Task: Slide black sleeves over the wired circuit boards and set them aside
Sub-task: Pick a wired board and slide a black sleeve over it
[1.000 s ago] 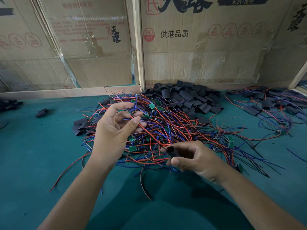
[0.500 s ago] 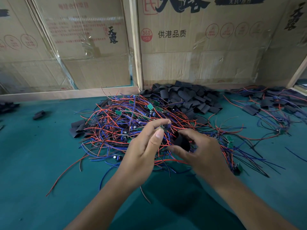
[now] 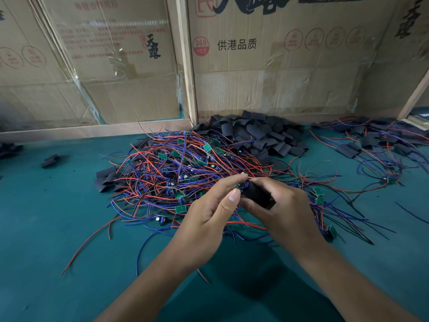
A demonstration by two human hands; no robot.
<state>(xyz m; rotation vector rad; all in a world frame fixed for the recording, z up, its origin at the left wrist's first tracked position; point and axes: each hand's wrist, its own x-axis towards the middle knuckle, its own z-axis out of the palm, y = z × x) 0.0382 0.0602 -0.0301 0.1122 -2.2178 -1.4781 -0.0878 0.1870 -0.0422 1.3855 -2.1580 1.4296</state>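
Your left hand (image 3: pixel 209 212) pinches a board (image 3: pixel 241 185) at its fingertips; your right hand (image 3: pixel 285 210) grips a sleeve (image 3: pixel 256 194) touching that board, forearms converging.

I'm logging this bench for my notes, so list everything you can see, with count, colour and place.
Loose boards with wires: big tangle, green boards, red and blue wires, centre of table.
Empty sleeves: a heap, black, behind the tangle by the wall.
Finished pieces: a pile, black with wires, far right.
Stray sleeve: one, black, far left.
Table: one, teal.
Cardboard boxes: several, brown, along the back.
Left hand: pinches a board.
Right hand: holds a black sleeve.
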